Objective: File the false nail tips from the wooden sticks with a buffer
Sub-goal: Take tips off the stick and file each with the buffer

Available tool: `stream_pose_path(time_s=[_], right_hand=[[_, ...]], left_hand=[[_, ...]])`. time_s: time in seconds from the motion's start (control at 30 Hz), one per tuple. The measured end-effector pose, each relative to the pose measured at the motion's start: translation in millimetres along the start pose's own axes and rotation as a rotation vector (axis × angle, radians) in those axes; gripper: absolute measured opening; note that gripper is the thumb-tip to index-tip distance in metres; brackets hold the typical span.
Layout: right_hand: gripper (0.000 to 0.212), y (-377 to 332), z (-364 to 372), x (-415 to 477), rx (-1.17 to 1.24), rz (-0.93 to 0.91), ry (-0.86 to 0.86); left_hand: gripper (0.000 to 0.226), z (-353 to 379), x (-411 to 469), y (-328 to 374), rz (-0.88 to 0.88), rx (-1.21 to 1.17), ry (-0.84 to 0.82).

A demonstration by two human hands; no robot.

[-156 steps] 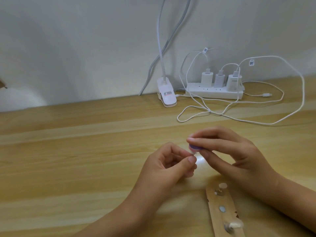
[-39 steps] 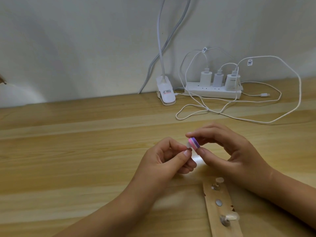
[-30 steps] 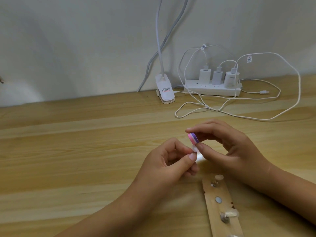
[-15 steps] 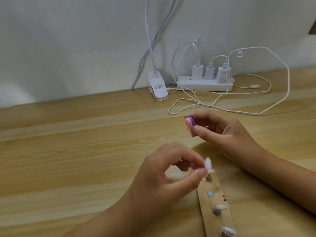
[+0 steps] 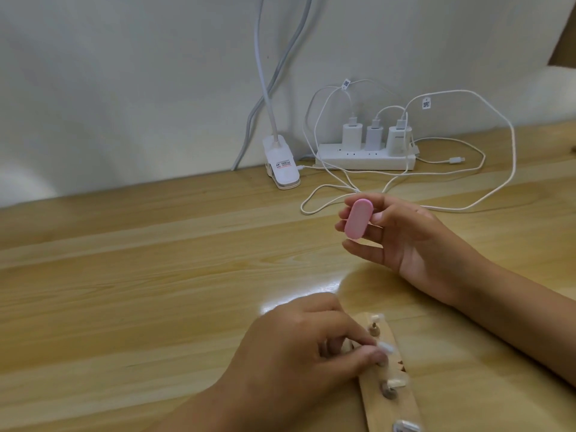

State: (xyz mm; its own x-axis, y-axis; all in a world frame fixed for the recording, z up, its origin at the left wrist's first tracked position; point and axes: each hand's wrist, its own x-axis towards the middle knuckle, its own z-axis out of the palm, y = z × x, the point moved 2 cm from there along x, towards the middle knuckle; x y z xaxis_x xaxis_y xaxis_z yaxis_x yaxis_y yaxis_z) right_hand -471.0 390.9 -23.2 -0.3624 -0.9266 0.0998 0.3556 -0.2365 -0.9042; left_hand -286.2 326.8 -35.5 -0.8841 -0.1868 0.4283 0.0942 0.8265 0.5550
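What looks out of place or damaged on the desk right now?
Nothing stands out. The left hand pinches a false nail tip at the wooden stick; the right hand holds the pink buffer away from it. Loose charger cables sprawl behind, apart from the work.

The small oval pink buffer [image 5: 359,222] is plain pastel pink, no pattern showing. The long wooden bench [image 5: 156,275] is honey-tan with streaky grain stripes. The flat light-wood stick [image 5: 383,410] is paler beige, and the milky-clear false nail tips [image 5: 395,382] look whitish. The plastic power strip [image 5: 364,162], thin cables [image 5: 511,157] and lamp clip [image 5: 282,169] are all white, with reddish print on the clip's label.
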Motion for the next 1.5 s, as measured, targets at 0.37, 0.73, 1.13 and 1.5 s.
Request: stream_pose_path(time_s=[0.37,0.73,1.13,1.5], right_hand=[[0.039,-2.3,-7.7,4.8,0.323,0.031,0.104],[0.043,0.6,-9.0,7.9,0.328,0.123,0.161],[0.028,3.3,15.3,-11.7,-0.363,-0.268,0.113],[0.029,14.7,35.0,-28.6,-1.064,-0.616,-0.197]], left_hand=[[0.017,-0.8,-4.3,8.2,0.519,0.315,-0.003],[0.015,8.5,-5.4,7.3,0.497,0.267,0.004],[0.018,-10.9,13.9,-29.1,-0.468,-0.721,0.182],[0.016,-10.3,14.0,-24.7,-0.417,-0.735,0.194]])
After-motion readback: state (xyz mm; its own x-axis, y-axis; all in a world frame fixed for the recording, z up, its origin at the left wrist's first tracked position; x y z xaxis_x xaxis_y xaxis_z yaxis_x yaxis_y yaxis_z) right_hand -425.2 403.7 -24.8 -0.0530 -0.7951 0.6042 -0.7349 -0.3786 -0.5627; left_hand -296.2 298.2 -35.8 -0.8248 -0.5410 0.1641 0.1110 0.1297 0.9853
